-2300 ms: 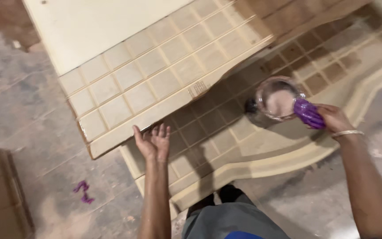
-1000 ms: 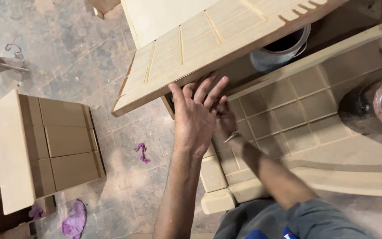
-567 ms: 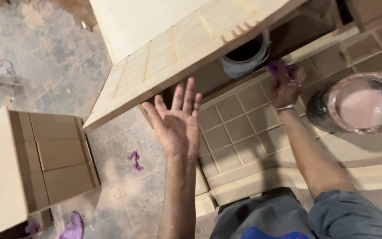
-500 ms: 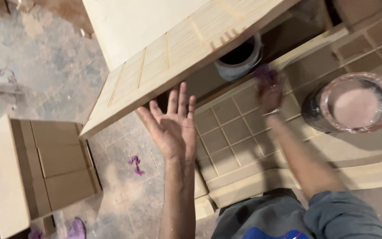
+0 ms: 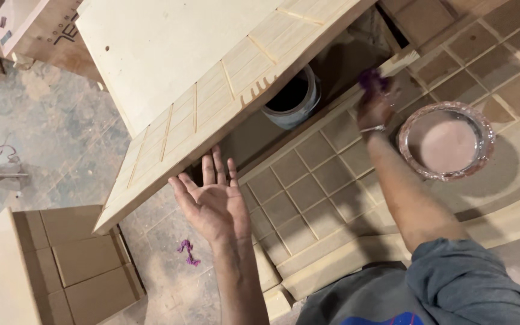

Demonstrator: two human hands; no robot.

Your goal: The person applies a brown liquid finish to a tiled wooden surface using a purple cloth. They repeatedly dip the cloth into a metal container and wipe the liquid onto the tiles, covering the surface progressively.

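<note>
My left hand (image 5: 213,200) is open, palm up, its fingertips under the lower edge of a pale grooved wooden panel (image 5: 212,90) that is tilted up over a second carved panel (image 5: 326,180). My right hand (image 5: 375,107) reaches across the lower panel and is closed on a purple rag (image 5: 368,78), pressed near that panel's raised border. A bracelet sits on the right wrist. A clear container of pinkish paste (image 5: 445,139) stands on the lower panel just right of that hand.
A dark bucket (image 5: 293,99) sits under the lifted panel. Another grid-carved panel (image 5: 61,265) lies on the dusty floor at lower left, with a purple scrap (image 5: 186,253) beside it. A cardboard box (image 5: 37,30) stands at top left.
The upper panel has been raised and the view shifted right. My left hand moved up under the panel's edge. My right hand carried the purple rag further up the lower panel.
</note>
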